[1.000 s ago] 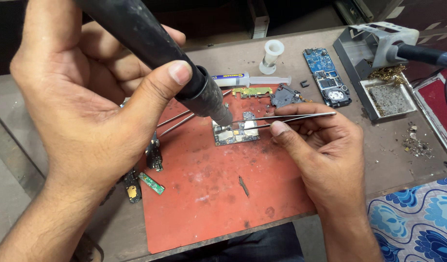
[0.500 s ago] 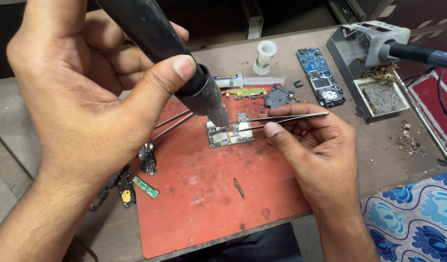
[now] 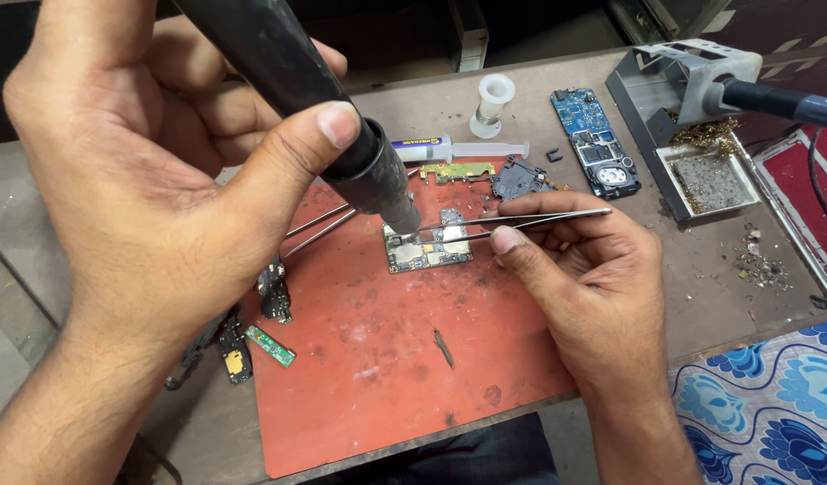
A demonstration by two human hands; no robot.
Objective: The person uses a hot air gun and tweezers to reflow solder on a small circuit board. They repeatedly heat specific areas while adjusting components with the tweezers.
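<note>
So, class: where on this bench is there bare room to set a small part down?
The red mat is bare along its near half, between the green strip and right hand. Crowded: the far edge, around the circuit board, syringe and blue board.

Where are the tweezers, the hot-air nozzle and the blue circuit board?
tweezers (image 3: 539, 216), head view, mid-shaft.
hot-air nozzle (image 3: 401, 216), head view, metal tip.
blue circuit board (image 3: 595, 144), head view, board centre.

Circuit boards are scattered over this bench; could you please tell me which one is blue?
The long blue circuit board at the back, lying on the bare bench beside the soldering iron stand. The others are green, dark or metal-shielded.
</note>
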